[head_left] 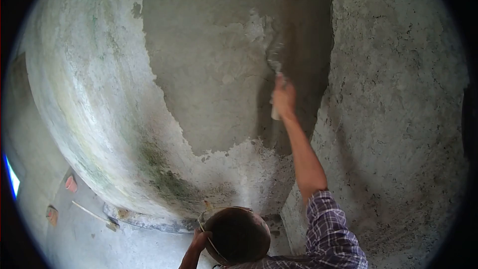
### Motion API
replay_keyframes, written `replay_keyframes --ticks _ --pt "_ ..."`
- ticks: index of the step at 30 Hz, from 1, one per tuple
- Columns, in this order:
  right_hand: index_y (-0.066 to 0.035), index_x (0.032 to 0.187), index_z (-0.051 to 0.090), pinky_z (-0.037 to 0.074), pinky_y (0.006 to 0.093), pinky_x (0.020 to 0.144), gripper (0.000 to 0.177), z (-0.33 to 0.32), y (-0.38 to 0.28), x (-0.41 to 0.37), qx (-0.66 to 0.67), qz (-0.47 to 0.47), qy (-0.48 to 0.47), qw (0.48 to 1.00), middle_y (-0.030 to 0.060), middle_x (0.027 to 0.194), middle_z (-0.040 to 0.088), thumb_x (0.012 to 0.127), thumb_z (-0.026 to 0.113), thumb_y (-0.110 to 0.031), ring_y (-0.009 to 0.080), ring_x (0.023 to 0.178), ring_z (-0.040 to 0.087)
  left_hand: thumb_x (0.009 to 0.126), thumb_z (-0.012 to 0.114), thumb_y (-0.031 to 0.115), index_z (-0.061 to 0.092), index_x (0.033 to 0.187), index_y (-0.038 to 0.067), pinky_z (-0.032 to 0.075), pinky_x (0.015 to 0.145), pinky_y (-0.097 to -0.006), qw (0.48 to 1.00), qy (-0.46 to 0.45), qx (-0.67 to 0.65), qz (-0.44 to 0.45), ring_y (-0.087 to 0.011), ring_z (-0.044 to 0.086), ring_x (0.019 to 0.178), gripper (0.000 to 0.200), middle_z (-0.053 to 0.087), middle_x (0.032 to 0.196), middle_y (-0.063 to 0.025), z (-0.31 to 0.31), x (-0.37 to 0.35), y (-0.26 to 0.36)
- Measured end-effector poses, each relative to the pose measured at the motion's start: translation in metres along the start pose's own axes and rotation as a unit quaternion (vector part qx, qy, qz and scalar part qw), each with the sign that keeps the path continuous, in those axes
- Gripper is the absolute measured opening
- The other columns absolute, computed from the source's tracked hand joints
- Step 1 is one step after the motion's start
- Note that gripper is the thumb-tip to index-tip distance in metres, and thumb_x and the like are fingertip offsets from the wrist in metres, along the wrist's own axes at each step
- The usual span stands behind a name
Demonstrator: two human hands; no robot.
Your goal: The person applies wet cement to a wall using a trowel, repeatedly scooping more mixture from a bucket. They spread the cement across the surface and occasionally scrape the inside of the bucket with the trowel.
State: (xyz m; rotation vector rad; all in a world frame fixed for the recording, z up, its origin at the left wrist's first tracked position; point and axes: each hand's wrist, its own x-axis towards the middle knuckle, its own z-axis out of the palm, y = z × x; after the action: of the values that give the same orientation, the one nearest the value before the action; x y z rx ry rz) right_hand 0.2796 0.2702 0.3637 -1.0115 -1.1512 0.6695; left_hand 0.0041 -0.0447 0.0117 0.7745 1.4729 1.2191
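My right hand (284, 98) is closed around the pale handle of a trowel (275, 112), with the arm stretched up to the wall. The metal part of the trowel is blurred and reaches upward over a patch of smooth grey plaster (199, 60). Low in the view, my left hand (200, 239) grips the left edge of a round bucket (265, 227) with a thin wire handle. The bucket is close to my body, and its dark inside does not show what it holds.
Old, rough wall (94, 84) with green stains surrounds the plaster on the left. Another rough wall (393, 94) stands to the right. Down on the floor (144, 249) at left are a reddish pot (71, 184), a brick-like block (52, 215) and a long-handled tool (93, 214).
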Motion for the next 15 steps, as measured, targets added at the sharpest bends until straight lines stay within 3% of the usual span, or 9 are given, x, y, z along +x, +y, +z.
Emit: replay_keyframes --ticks 1,4,5,7,9,11,13,15 --pt "0.006 0.100 0.061 0.048 0.0478 0.074 0.052 0.027 0.017 0.012 -0.078 -0.081 0.020 0.993 0.0289 0.082 0.064 0.095 0.045 -0.043 0.0472 0.084 0.062 0.060 0.062 0.002 0.066 0.085 -0.007 0.047 0.056 -0.0301 1.000 0.002 0.000 0.000 -0.0178 0.060 0.064 0.026 0.063 0.073 -0.0071 -0.001 0.000 -0.004" --pt "0.002 0.104 0.060 0.048 0.0479 0.078 0.050 0.055 -0.015 -0.031 -0.121 -0.117 -0.134 0.977 0.0301 0.087 0.063 0.094 0.047 -0.044 0.0477 0.088 0.060 0.060 0.061 0.002 0.066 0.085 -0.007 0.047 0.056 -0.0296 0.999 0.000 -0.048 0.010 -0.0172 0.059 0.064 0.027 0.063 0.073 -0.0070 -0.009 0.010 -0.019" --pt "0.002 0.104 0.060 0.048 0.0479 0.078 0.050 0.049 -0.026 -0.044 -0.120 -0.114 -0.134 0.977 0.0301 0.087 0.063 0.094 0.047 -0.044 0.0477 0.088 0.060 0.060 0.061 0.002 0.066 0.086 -0.007 0.047 0.057 -0.0295 1.000 -0.002 -0.024 -0.005 -0.0172 0.059 0.065 0.028 0.062 0.073 -0.0070 -0.014 0.011 -0.023" --pt "0.001 0.106 0.060 0.048 0.0471 0.078 0.049 0.045 -0.043 -0.059 -0.236 -0.172 -0.209 0.933 0.0293 0.085 0.063 0.093 0.048 -0.045 0.0470 0.088 0.060 0.060 0.060 0.002 0.066 0.087 -0.007 0.047 0.057 -0.0293 1.000 -0.004 0.001 -0.015 -0.0173 0.059 0.065 0.029 0.062 0.074 -0.0070 -0.023 0.009 -0.021" --pt "0.000 0.104 0.061 0.048 0.0481 0.077 0.047 0.046 -0.038 -0.049 -0.201 -0.215 -0.155 0.943 0.0286 0.084 0.064 0.093 0.049 -0.044 0.0467 0.087 0.060 0.059 0.061 0.002 0.065 0.087 -0.007 0.047 0.057 -0.0296 1.000 0.002 -0.009 -0.001 -0.0174 0.059 0.064 0.030 0.062 0.073 -0.0067 -0.024 0.009 -0.018" --pt "0.000 0.104 0.061 0.047 0.0492 0.077 0.046 0.034 -0.041 -0.028 -0.134 -0.135 -0.092 0.977 0.0300 0.086 0.063 0.092 0.049 -0.043 0.0472 0.088 0.060 0.058 0.061 0.002 0.065 0.086 -0.007 0.047 0.057 -0.0300 1.000 0.005 -0.023 -0.006 -0.0174 0.058 0.064 0.030 0.061 0.073 -0.0063 -0.025 0.003 -0.011" --pt "0.000 0.107 0.061 0.047 0.0507 0.077 0.047 0.018 -0.029 0.006 -0.171 -0.186 0.012 0.968 0.0312 0.089 0.062 0.093 0.049 -0.042 0.0479 0.088 0.059 0.058 0.062 0.003 0.065 0.086 -0.007 0.046 0.056 -0.0303 0.999 0.004 -0.034 -0.013 -0.0173 0.058 0.063 0.030 0.061 0.072 -0.0058 -0.028 0.000 -0.012" --pt "0.000 0.109 0.060 0.047 0.0512 0.077 0.048 -0.004 -0.023 0.008 -0.206 -0.188 0.038 0.960 0.0314 0.090 0.062 0.093 0.048 -0.043 0.0479 0.089 0.059 0.058 0.062 0.004 0.064 0.082 -0.007 0.046 0.055 -0.0306 0.998 0.028 -0.051 -0.012 -0.0177 0.057 0.061 0.026 0.060 0.069 -0.0061 -0.031 0.004 -0.018"
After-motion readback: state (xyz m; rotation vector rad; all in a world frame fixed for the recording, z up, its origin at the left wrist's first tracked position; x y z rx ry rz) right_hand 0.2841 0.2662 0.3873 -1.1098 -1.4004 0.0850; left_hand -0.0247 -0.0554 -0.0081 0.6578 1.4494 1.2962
